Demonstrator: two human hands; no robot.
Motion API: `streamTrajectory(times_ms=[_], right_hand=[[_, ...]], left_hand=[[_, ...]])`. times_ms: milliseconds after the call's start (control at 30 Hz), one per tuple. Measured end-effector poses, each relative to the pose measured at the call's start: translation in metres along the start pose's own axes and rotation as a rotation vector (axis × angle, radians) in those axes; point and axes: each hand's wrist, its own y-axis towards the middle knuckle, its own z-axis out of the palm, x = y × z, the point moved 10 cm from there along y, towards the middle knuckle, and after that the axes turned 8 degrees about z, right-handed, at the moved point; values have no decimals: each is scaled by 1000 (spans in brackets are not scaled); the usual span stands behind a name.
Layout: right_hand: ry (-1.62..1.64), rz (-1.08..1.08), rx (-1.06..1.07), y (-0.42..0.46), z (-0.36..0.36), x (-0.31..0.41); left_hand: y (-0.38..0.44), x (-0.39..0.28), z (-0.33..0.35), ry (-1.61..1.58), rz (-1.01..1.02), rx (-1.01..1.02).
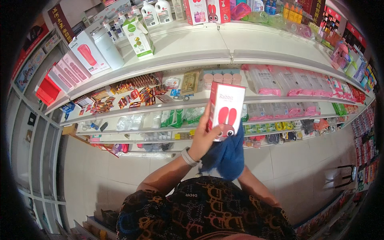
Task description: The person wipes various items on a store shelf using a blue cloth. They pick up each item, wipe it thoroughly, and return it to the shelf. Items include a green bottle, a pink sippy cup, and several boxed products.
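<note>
Near the middle of the head view, my left hand (205, 135) grips a white and red cardboard box (230, 102) with a cartoon rabbit on its face, thumb across the lower front. A light-coloured band circles my left wrist. Behind and below the box hangs a blue cloth (229, 157), which covers my right hand, so its fingers are hidden; only the right forearm shows beneath. The cloth lies close against the box's lower right side. On the top shelf (192, 42) ahead stand matching rabbit boxes (207, 12) beside white bottles (156, 12).
Lower shelves hold pink-lidded jars (227, 79), pink-ended clear packets (264, 81) and small carded goods (141, 96). A grey flask (108, 49) and a green-and-white carton (139, 37) stand at the upper left. A dark-framed stool (346, 177) is on the tiled floor at right.
</note>
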Motion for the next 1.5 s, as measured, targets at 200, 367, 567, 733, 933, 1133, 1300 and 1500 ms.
streamTrajectory(times_ms=[200,367,567,733,933,1133,1300,1500], right_hand=[[101,-86,-53,48,-50,44],[61,-108,-60,53,-62,62],[-4,-82,-45,62,-59,57],[-86,-73,-33,66,-66,59],[-414,-119,-30,57,-73,82],[-210,-100,-136,50,-63,71],[-344,-411,-362,28,-47,72],[-853,-328,-243,13,1,32]], left_hand=[[-17,-27,24,476,141,261],[-22,-40,32,349,84,305],[-52,44,35,-693,-698,244],[-54,35,36,-471,-550,285],[-40,22,19,-188,-537,322],[-19,-5,9,342,-251,373],[-24,-2,20,98,-159,218],[-9,-2,-21,75,14,-145]])
